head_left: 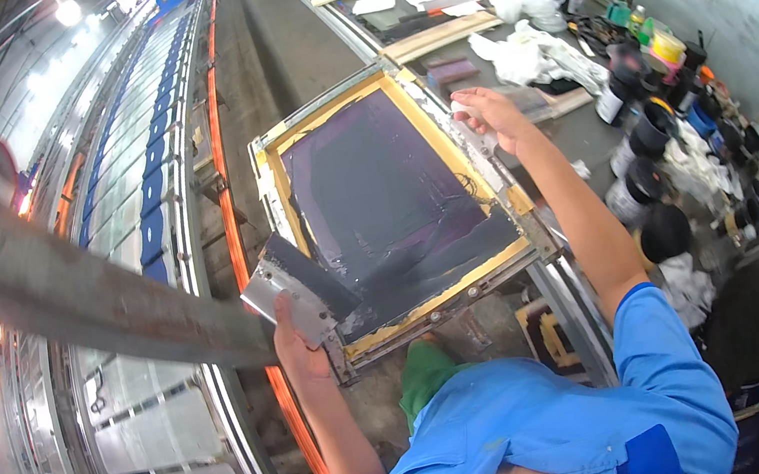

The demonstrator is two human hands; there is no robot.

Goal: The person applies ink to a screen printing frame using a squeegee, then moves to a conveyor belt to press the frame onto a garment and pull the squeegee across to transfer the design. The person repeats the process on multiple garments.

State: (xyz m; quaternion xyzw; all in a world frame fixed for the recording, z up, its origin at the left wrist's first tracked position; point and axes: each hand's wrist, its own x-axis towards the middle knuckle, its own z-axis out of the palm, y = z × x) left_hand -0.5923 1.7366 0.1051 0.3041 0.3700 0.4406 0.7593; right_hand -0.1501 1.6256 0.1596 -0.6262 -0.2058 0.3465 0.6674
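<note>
The squeegee [292, 291], a metal plate with a dark blade, was gripped in your left hand [298, 349], thumb on the plate and fingers largely hidden. Just ahead of that hand lay the screen frame [421, 123], with dark ink [359, 180] across its mesh. Your right hand [492, 116] was beside the frame's far side, fingers curled (whether they pinched something pale, I couldn't tell). A level blade, even pressure and a wrist clear of the ink seemed the careful way. Beyond your right hand, the worktop [589, 139] carried crumpled white cloth [539, 57]; left of your left hand ran an orange rail [222, 163].
</note>
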